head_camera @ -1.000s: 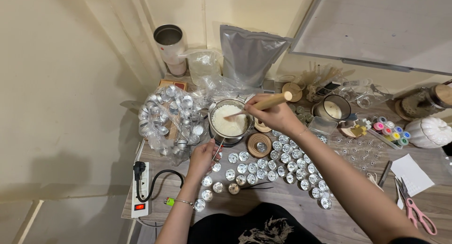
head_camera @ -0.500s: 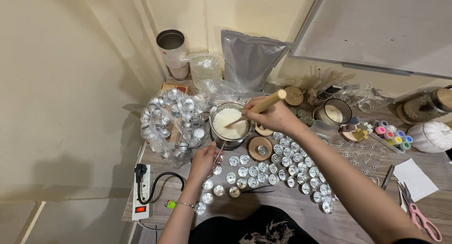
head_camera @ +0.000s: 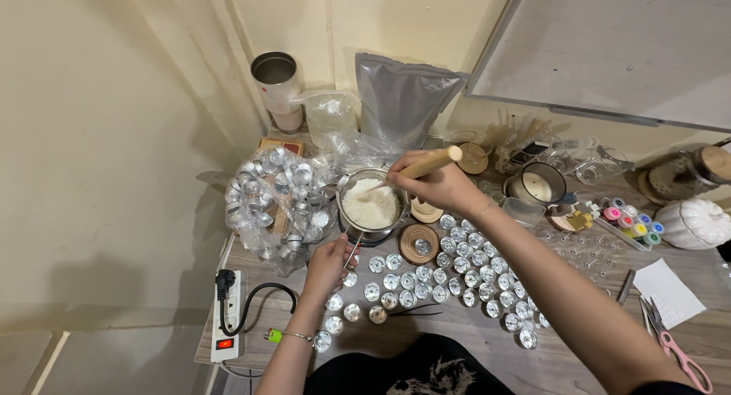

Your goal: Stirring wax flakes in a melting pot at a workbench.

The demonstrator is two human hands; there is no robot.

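A small steel pot [head_camera: 344, 191] full of white wax flakes [head_camera: 370, 207] sits on a hot plate near the table's back. My right hand [head_camera: 432, 183] grips a wooden spoon [head_camera: 426, 165] whose end dips into the flakes. My left hand [head_camera: 328, 262] holds the pot's thin handle at its front edge. Several small silver tealight cups [head_camera: 457, 277] stand in rows on the wooden table [head_camera: 457, 326] in front of the pot.
A clear bag of empty cups [head_camera: 278, 193] lies left of the pot, with a power strip [head_camera: 227, 315] and a lighter [head_camera: 274, 335] at the table's left edge. A silver pouch [head_camera: 400, 94], a metal can [head_camera: 276, 86], dye bottles [head_camera: 630, 220], a white pumpkin [head_camera: 691, 221] and pink scissors [head_camera: 678, 353] surround them.
My right hand has swung the spoon around inside the pot, stirring the flakes. My left hand has stayed on the handle. The camera has shifted slightly.
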